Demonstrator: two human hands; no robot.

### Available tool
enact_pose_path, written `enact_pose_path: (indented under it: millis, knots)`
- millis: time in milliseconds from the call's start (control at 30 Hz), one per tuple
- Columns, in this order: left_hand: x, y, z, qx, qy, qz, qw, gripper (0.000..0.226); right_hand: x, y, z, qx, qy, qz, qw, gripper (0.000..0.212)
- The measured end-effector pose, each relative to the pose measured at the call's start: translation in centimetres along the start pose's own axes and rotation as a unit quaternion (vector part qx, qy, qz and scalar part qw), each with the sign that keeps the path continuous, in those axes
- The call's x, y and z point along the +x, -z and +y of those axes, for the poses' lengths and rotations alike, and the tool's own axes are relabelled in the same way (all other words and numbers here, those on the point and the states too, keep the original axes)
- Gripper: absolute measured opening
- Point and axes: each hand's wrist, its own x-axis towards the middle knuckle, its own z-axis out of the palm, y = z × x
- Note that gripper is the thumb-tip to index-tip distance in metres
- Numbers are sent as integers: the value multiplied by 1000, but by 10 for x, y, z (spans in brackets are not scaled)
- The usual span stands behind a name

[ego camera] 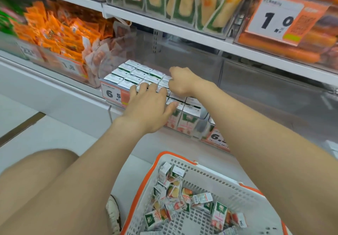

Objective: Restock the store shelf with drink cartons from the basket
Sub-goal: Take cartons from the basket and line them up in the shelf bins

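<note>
fingers of the left hand: straight and spread, lying flat on the tops of the front row of the carton block; they hold nothing.

fingers of the right hand: bent downward onto the right side of the carton block; the tips are hidden, so it cannot be told whether they pinch a carton or only press on it.

carton block: small white-topped drink cartons, upright in tight rows, several rows deep, on the lower shelf. cartons at the block's near right corner show pink fruit-printed faces.

price tag: reads "6 5", on the shelf lip at the block's front left corner, partly covered by the left hand.

second price tag: orange-edged, below the block's front right corner, partly behind the right forearm.

basket: white lattice walls with an orange rim, on the floor below and in front of the block, towards its right.

loose cartons: same kind as the block's, lying jumbled at all angles in the basket.

orange snack packets: heaped in a clear bin to the left of the block.

pale sachets: just beside the block's left edge.

yellow-and-green packs: upright on the shelf above the block.

price card: reads "1 0", above and well to the right of the block.

bare knee and pale shoe: below the block, on its near side.
</note>
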Motion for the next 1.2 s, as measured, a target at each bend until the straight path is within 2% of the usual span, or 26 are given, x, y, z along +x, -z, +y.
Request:
enact_pose_path:
  millis: [67,133,200,267,300,367,433,467,567,700,833,967,1100,1200]
  knots:
    - [-5,3,3,-3,-11,54,998,43,-27,-4,-2,28,29,107,993,25]
    - [-15,5,9,-9,-18,112,993,27,-70,-12,-4,56,57,235,969,35]
    - [-29,5,19,-16,-32,147,989,17,-121,-24,-3,87,80,334,935,27]
    - [-46,-1,31,-42,-76,123,989,9,-166,-44,1,108,94,364,920,16]
    - [-55,-7,37,-59,-95,72,991,4,-183,-57,6,115,101,354,922,17]
    - [-69,-29,46,-62,-115,-82,988,18,-206,-90,20,126,100,295,942,24]
    - [-81,-60,53,-33,-129,-235,963,18,-218,-122,37,106,76,209,969,36]
    - [-86,-77,56,-23,-136,-294,946,12,-222,-138,46,93,64,168,979,40]
    - [-97,-135,59,5,-123,-406,906,23,-227,-185,76,96,4,50,994,36]
    - [-116,-190,63,45,-144,-466,872,18,-234,-241,110,92,-41,-109,989,24]
    - [-143,-238,67,94,-160,-506,842,25,-242,-283,134,49,-80,-156,983,19]
    - [-164,-278,74,99,-154,-523,833,30,-243,-313,161,33,-114,-129,985,45]
    - [-175,-303,79,107,-107,-511,846,36,-244,-330,179,17,-103,-133,986,66]
    - [-179,-316,76,129,-59,-490,860,50,-244,-344,187,-24,-89,-149,985,79]
